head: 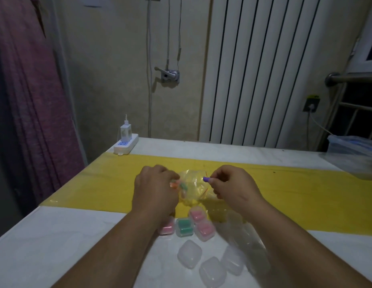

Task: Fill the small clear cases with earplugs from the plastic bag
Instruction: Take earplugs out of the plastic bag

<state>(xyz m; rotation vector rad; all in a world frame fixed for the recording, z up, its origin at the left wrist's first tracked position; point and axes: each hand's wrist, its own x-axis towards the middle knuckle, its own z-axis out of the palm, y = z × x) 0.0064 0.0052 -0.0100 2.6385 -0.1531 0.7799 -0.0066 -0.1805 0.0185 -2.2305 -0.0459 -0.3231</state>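
Frame centre: left hand (155, 190) grip clamped on crumpled clear plastic bag (193, 189), coloured earplugs (177, 185) inside; right hand (233, 188) grip pinches 1 purple earplug (206, 179). 4 filled cases (184, 227) below.

White table (56, 235), yellow band (305, 194) across middle, power strip (127, 145) far left, plastic bag (191, 188) centre on band, filled cases (184, 227) just nearer, empty clear cases (189, 254) nearest, clear tub (355, 154) far right.
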